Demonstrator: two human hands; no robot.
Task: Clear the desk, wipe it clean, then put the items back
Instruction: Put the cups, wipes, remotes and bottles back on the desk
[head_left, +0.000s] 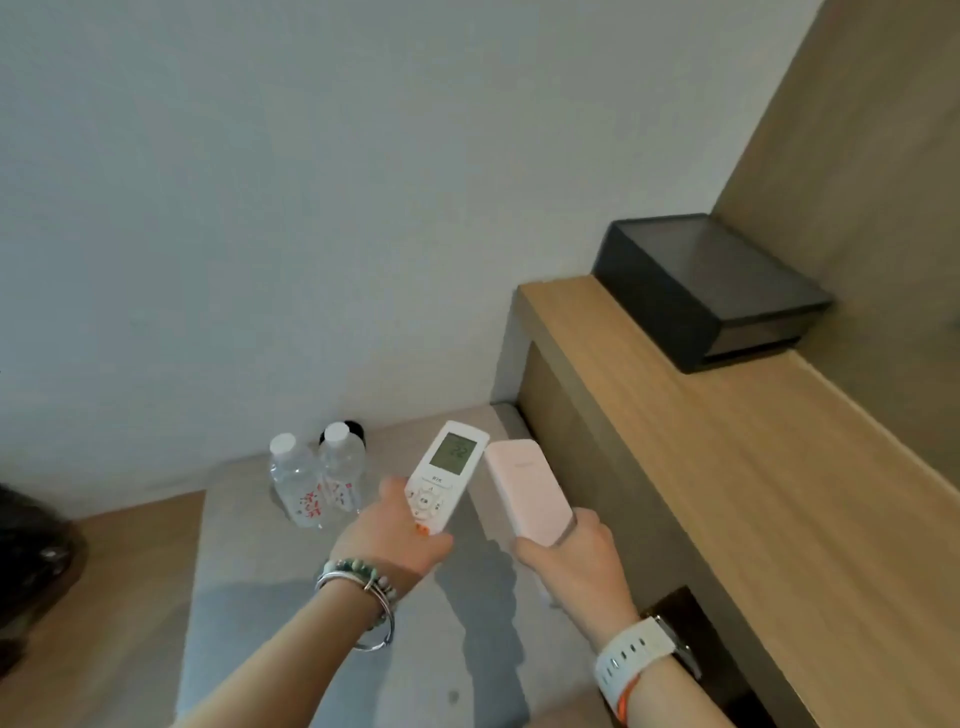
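Pink power bank (527, 493) gripped at its near end in our right hand (571, 556), white remote (441, 478) clasped in our left hand (387, 540), both above the grey bench (249, 571) where two water bottles (311, 478) stand. We seem mid-clearing: next we set both down beside the bottles. The wooden desk (701, 441) holds only a black box (711, 291).

Dim, flat indoor light; slightly soft focus. Arm shadows fall on the pale grey worktop (249, 582) below the fingers (595, 522). Right of them, the long light wooden ledge (727, 467) bows from wide-angle distortion.
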